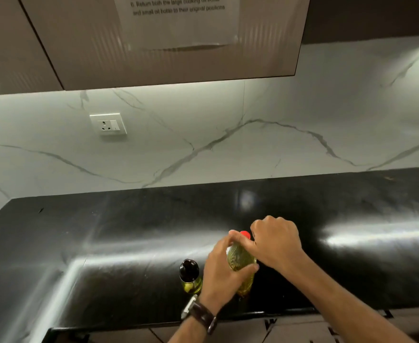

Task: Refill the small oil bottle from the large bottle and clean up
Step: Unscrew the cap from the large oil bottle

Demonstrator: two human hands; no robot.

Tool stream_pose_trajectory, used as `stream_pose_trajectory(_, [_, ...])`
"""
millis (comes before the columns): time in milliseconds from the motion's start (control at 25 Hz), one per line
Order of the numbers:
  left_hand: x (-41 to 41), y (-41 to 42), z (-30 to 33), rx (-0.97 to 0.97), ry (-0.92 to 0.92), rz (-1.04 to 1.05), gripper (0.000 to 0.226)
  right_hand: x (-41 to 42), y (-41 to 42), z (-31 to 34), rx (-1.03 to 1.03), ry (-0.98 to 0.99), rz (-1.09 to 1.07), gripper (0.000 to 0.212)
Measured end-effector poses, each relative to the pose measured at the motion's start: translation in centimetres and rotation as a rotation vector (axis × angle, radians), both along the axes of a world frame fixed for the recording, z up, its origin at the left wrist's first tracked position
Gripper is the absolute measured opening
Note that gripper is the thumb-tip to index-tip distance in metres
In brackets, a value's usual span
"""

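Near the counter's front edge, I'm gripping the oil-filled big bottle with my left hand, my right hand pinching its red cap, small bottle just left.

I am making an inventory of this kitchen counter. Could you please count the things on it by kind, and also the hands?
Large oil bottle, red cap: 1
Small oil bottle, dark top: 1
Hands, left hand and right hand, both on the large bottle: 2
Total: 4
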State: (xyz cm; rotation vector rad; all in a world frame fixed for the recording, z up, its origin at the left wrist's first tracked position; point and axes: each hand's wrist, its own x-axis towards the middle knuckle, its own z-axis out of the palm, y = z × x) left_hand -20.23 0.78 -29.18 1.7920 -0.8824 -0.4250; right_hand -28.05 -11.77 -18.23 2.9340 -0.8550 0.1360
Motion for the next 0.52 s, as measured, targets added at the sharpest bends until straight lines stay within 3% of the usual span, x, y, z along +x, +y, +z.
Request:
stream_pose_trajectory(200, [-1.0, -1.8, -0.8, 0.037, -0.105, 0.206, 0.057, 1.3, 0.1, -0.6, -0.052, 0.06, 0.019, 0.076])
stream_pose_trajectory(520, [-0.8, -2.8, -0.7, 0.076, -0.192, 0.245, 0.055, 1.4, -1.9, -0.5, -0.049, 0.189, 0.25, 0.053])
